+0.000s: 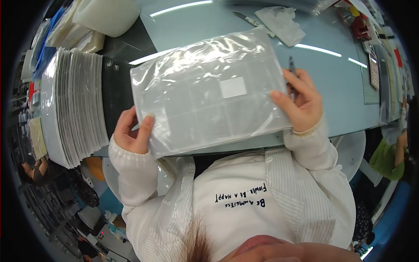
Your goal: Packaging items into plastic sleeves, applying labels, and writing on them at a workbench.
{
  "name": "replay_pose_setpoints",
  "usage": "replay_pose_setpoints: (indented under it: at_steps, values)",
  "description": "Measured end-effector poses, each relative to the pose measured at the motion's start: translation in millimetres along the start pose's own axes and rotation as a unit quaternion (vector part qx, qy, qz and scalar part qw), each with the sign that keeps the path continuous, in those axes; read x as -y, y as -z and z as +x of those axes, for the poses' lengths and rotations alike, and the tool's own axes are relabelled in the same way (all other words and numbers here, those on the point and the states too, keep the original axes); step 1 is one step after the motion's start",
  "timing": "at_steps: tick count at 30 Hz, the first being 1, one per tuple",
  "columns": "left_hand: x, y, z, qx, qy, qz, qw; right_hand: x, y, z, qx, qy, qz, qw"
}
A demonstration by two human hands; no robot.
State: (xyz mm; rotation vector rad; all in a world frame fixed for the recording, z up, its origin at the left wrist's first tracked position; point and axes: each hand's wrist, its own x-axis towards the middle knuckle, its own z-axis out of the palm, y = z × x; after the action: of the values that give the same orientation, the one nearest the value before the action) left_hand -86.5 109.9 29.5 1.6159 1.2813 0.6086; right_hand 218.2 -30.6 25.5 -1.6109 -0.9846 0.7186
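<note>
Left hand (134, 134) and right hand (304, 105) grip the package (198, 98) at opposite ends, seemingly a handling step; the next move wants level support

Package (192, 111) grey, its label (234, 87) white; table (342, 100) pale blue; shirt (244, 174) white; overshirt (321, 205) white with dark stripes.

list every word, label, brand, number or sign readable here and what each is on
White fabric shirt: black lettering, upside down in view; wording not copied.
White rectangular label on clear plastic-wrapped pack: no print readable.
Pink rectangular keypad device: any markings too small to read.
</note>
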Motion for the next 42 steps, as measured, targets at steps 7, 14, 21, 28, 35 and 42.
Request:
replay_pose_setpoints:
  at_steps: [7, 14, 21, 28, 35, 42]
  values:
    - [-33.0, -54.7, -18.4, 0.035, -0.029, 0.086, 0.995, -27.4, 59.8, -5.2, -0.02, 0.005, -0.049, 0.999]
    - [-26.3, -22.9, -12.4, -0.049, -0.059, 0.177, 0.981, -27.6, 124.4, -3.2, -0.041, 0.026, 0.33, 0.943]
    - [-75.0, -77.4, 34.3, 0.184, -0.442, 0.202, 0.854, -16.1, 122.4, -10.0, 0.092, 0.042, 0.728, 0.678]
    - [-70.8, -118.4, 53.0, 0.301, -0.63, 0.263, 0.666, 1.6, 63.5, -14.4, 0.145, 0.056, 0.458, 0.875]
    - [-59.8, -124.0, 52.2, 0.289, -0.616, 0.263, 0.684, 17.9, 21.9, 7.1, 0.032, 0.047, -0.07, 0.996]
    - [-57.9, -124.3, 51.2, 0.259, -0.607, 0.289, 0.694, 11.9, 2.8, 5.3, -0.021, -0.035, -0.008, 0.999]
